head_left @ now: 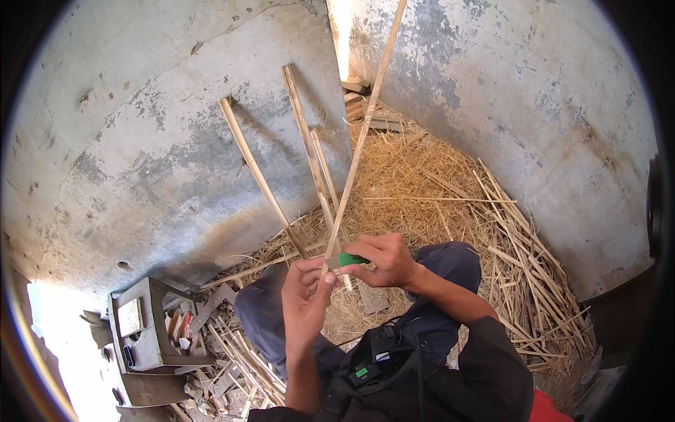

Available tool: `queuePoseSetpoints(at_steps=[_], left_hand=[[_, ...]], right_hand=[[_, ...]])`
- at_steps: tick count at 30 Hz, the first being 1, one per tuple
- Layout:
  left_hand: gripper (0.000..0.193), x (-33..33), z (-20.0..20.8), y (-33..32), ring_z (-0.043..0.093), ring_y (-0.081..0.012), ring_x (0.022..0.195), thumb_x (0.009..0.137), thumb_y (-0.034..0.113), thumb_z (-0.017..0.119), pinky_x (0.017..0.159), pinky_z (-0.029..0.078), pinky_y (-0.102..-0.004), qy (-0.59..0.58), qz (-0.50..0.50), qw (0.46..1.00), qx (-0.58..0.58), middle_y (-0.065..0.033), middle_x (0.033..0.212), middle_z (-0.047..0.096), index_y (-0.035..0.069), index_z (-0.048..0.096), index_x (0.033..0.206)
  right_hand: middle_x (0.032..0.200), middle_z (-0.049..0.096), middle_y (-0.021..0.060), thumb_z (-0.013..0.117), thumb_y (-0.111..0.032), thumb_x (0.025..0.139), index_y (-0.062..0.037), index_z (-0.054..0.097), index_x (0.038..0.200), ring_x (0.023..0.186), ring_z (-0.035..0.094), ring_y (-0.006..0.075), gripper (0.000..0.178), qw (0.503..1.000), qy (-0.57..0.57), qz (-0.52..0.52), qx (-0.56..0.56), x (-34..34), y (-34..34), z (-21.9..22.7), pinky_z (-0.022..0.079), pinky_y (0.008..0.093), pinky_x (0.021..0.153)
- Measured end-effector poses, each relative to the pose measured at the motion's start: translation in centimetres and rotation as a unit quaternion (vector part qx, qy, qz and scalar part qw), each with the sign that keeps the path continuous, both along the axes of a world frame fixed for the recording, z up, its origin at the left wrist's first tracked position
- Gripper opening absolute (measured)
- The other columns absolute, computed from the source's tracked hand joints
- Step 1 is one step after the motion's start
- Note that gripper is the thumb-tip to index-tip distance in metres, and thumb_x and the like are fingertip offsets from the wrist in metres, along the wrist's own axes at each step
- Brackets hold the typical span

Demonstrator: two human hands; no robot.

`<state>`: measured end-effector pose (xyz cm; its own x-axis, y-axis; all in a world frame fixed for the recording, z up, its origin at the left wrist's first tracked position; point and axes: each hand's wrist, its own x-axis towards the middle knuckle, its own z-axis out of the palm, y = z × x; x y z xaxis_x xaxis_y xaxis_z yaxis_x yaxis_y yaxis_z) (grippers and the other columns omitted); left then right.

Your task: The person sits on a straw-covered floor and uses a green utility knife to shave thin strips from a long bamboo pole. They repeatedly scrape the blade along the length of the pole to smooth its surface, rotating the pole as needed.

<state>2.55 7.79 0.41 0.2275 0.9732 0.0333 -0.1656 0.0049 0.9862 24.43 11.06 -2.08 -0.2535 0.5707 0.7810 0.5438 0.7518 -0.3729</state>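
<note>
A long, thin wooden strip point(363, 133) slants up and away from my lap, its far end reaching the top of the view. Near its lower end, my left hand point(304, 299) pinches it between thumb and fingers. My right hand point(387, 260) is closed around the green handle point(351, 260) of a short, flat-bladed knife. The grey blade lies against the strip, right beside my left fingertips. Fingers partly cover the strip's lower end and the blade's edge.
Several strips, one of them a pale stick point(256, 172), lean on the left wall. Straw-like shavings point(415, 176) cover the floor ahead. A heap of thin strips point(538, 281) lies along the right wall. At the left stands a worn box point(148, 352) with odds and ends inside.
</note>
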Motion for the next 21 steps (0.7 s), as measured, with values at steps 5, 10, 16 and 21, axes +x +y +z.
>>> queuePoseSetpoints(at_steps=[5,10,16,21], left_hand=[[0.029,0.3,-0.2,-0.2,0.071,-0.0117,0.097,0.106,0.011,0.074,0.085,0.057,-0.0254,-0.025,0.011,1.0,0.008,-0.0111,0.109,0.075,-0.004,0.06,0.126],[0.026,0.7,-0.4,-0.3,0.072,-0.0133,0.099,0.105,0.005,0.074,0.088,0.059,-0.0279,-0.04,0.027,0.999,0.004,-0.0117,0.112,0.075,-0.004,0.06,0.125],[0.025,0.6,-0.5,-0.5,0.072,-0.0128,0.101,0.105,0.003,0.073,0.09,0.059,-0.0278,-0.024,0.037,0.999,0.003,-0.0109,0.112,0.075,-0.004,0.061,0.125],[0.023,0.6,-0.7,-0.7,0.071,-0.0116,0.102,0.105,0.002,0.072,0.09,0.058,-0.027,-0.016,0.047,0.999,0.011,-0.0102,0.112,0.075,-0.003,0.062,0.125]], right_hand=[[0.077,0.067,0.0056,0.085,-0.038,0.093,-0.0072,0.076,0.101,0.06,0.068,0.0251,0.033,1.0,-0.002,-0.017,0.012,0.0,-0.3,0.3,0.052,0.0363,0.053],[0.075,0.067,0.0051,0.089,-0.036,0.09,-0.0068,0.078,0.1,0.059,0.067,0.0239,0.033,0.999,-0.002,-0.035,0.02,0.0,-0.4,0.8,0.052,0.0359,0.052],[0.074,0.067,0.0044,0.09,-0.036,0.089,-0.0074,0.078,0.1,0.058,0.068,0.0223,0.033,0.998,-0.014,-0.052,0.024,0.0,-0.4,1.0,0.052,0.035,0.051],[0.073,0.067,0.0039,0.089,-0.037,0.088,-0.0079,0.079,0.099,0.057,0.067,0.0219,0.033,0.997,-0.016,-0.063,0.03,-0.1,-0.3,1.0,0.051,0.0347,0.05]])
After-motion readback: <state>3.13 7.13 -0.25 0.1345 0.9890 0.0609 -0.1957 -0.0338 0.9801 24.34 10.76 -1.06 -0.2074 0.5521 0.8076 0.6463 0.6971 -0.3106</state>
